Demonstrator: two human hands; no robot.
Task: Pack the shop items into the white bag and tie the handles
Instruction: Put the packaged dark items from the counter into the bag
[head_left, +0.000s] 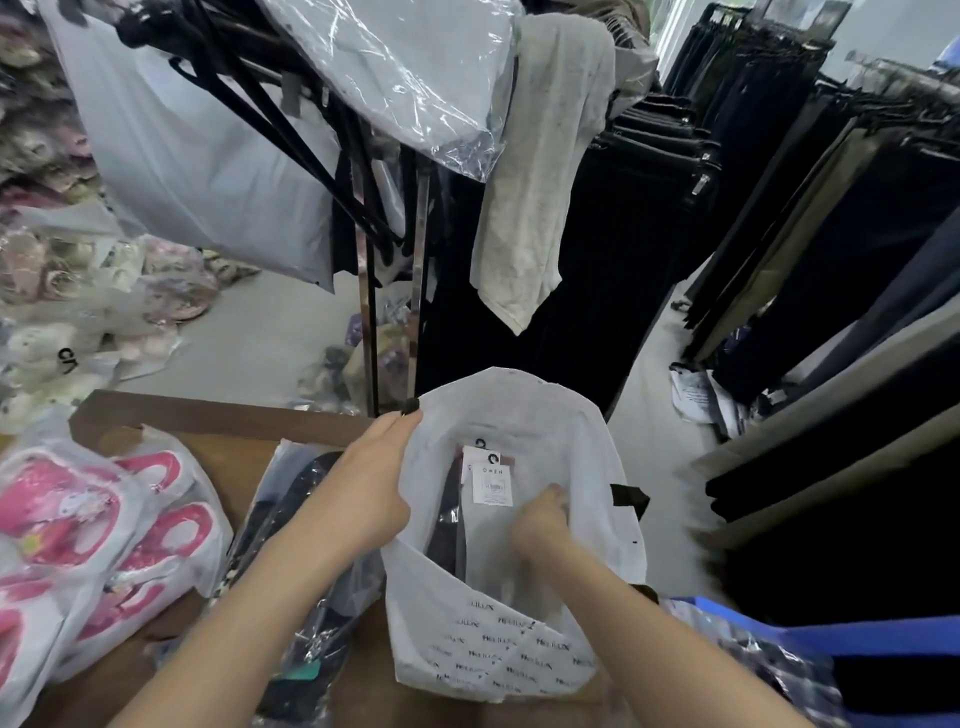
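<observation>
The white bag (550, 415) stands open at the centre, with small printed lettering on its near wall and a dark handle on its right side. My left hand (382, 473) grips the bag's left rim and holds the mouth open. My right hand (540, 519) is down inside the bag, fingers curled on a dark garment in clear wrap (451, 525) with white paper tags (491, 480). Whether the fingers grip it or only press on it is unclear. More dark wrapped garments (306, 519) lie on the brown table left of the bag.
Pink slippers in plastic bags (104, 530) are piled at the left on the brown table (223, 415). A clothes rack (371, 291) with hangers and a grey garment stands behind. Dark trousers (831, 234) hang at the right. A blue bin (883, 639) sits at lower right.
</observation>
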